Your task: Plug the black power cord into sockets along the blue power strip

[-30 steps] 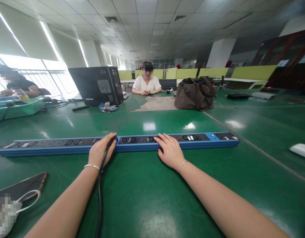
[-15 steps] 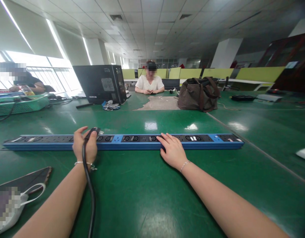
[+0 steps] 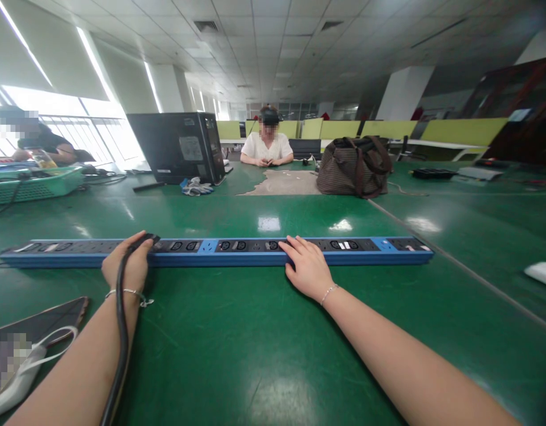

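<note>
A long blue power strip (image 3: 250,259) with black socket panels and a few blue sockets lies across the green table in front of me. My left hand (image 3: 125,260) is closed on a black plug (image 3: 148,238) at the strip's left part, just above or against the sockets; the contact is hidden. From the plug a thick black cable (image 3: 121,331) runs back along my left forearm. My right hand (image 3: 307,265) lies over the strip right of its middle, fingers stretched out flat on the top and thumb by the front side.
At lower left are a dark flat panel (image 3: 51,316) and a white object with a loop (image 3: 22,384). Farther back stand a green basket (image 3: 37,188), a black computer case (image 3: 170,148), gloves (image 3: 196,187) and a brown bag (image 3: 348,168). A person (image 3: 267,145) sits opposite, another at far left.
My left hand has moved left along the strip with the plug, whose prongs showed before and now are hidden. The right hand stays on the strip. The view has shifted slightly.
</note>
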`<move>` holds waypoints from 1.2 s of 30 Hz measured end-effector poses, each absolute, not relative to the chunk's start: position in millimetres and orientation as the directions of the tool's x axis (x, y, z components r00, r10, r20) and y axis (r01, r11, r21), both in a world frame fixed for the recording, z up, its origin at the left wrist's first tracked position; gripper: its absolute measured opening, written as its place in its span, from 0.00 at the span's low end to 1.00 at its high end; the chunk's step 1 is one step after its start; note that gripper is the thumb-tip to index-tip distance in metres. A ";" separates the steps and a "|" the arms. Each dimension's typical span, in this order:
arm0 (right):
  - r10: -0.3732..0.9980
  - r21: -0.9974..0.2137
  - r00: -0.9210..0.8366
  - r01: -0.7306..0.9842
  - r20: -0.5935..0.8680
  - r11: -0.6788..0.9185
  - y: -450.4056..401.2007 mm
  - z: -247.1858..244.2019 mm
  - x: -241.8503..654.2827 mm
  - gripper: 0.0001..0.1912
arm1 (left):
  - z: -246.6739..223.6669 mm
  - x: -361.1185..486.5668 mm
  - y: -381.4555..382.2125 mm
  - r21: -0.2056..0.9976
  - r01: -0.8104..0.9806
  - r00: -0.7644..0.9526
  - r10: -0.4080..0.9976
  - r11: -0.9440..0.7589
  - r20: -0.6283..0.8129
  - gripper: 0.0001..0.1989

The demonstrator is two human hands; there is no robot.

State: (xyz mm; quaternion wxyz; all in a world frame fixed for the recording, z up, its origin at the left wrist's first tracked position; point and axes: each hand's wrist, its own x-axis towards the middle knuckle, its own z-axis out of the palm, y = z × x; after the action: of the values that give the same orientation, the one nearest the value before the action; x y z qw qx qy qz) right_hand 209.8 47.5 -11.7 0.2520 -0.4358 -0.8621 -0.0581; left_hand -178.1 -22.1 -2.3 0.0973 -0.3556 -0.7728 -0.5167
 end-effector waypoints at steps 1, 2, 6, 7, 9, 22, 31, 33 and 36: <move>0.721 -0.118 -0.494 0.780 0.486 0.614 47.5 -11.8 209.8 0.26 | -1.5 -176.4 -21.9 0.748 0.629 -0.744 0.442 0.211 0.502 0.23; 0.720 -0.117 -0.495 0.780 0.486 0.615 47.5 -11.8 209.8 0.27 | -0.3 -174.3 -21.7 0.769 0.604 -0.763 0.429 0.208 0.483 0.22; 0.720 -0.118 -0.492 0.781 0.489 0.614 47.2 -11.5 209.7 0.26 | 4.9 -167.6 -21.6 0.782 0.593 -0.765 0.435 0.192 0.474 0.20; 0.721 -0.120 -0.491 0.781 0.489 0.613 47.1 -11.4 209.7 0.27 | 5.4 -167.3 -21.7 0.779 0.599 -0.761 0.436 0.187 0.480 0.20; 0.722 -0.123 -0.491 0.780 0.488 0.614 46.8 -11.3 209.8 0.27 | 5.3 -168.3 -22.1 0.775 0.606 -0.756 0.433 0.179 0.491 0.20; 0.724 -0.128 -0.494 0.778 0.482 0.616 46.1 -10.8 210.2 0.27 | 2.6 -171.5 -28.3 0.725 0.646 -0.720 0.506 0.239 0.475 0.20; 0.719 -0.122 -0.493 0.778 0.490 0.617 46.8 -11.9 210.1 0.27 | 2.9 -168.7 -32.9 0.644 0.687 -0.697 0.555 0.335 0.455 0.21; 0.720 -0.123 -0.492 0.779 0.490 0.615 46.5 -11.7 210.1 0.27 | 4.8 -168.8 -34.0 0.616 0.702 -0.685 0.575 0.357 0.447 0.21; 0.722 -0.126 -0.488 0.780 0.491 0.613 45.8 -11.1 210.1 0.27 | 8.0 -165.8 -35.7 0.586 0.716 -0.678 0.579 0.380 0.453 0.21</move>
State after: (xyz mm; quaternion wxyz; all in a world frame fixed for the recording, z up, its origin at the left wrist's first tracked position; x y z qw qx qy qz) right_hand 210.1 45.8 -11.1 0.2564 -0.4360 -0.8608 -0.0565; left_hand -165.8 -35.7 8.0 0.0866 -0.3920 -0.8260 -0.3956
